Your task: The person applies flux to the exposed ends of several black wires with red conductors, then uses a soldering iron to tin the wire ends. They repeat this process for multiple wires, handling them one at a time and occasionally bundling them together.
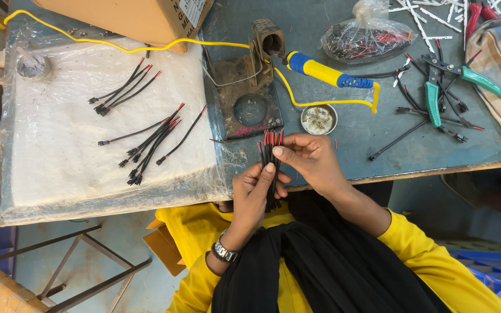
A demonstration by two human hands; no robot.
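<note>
- Both my hands are on one wire bundle (271,168): black leads with red tips, held upright at the near edge of the worktop (378,139).
- My left hand (252,194) is wrapped around the lower half of the bundle, thumb up along it.
- My right hand (308,159) pinches the upper part from the side, fingertips just below the red tips.
- Landmark: the soldering stand (249,87), a rusty plate with a round hole and a coil holder. The bundle sits just nearer me than the plate's front edge.
- The soldering iron (329,74), with its blue and yellow handle, lies just right of the stand, its tip towards the holder. Its yellow cord (146,45) loops left past the stand.
- A small round tin (318,119) sits right of the stand's front corner.
- Left of the stand is a white pad under clear plastic (59,133) with loose wire groups (149,142) on it.
- Far right of the stand: green-handled wire strippers (433,93) among stray leads, and a clear bag of wires (366,37) behind them.
- A cardboard box (129,17) stands behind the stand, to its left.
- A wristwatch (223,253) is on my left wrist.
</note>
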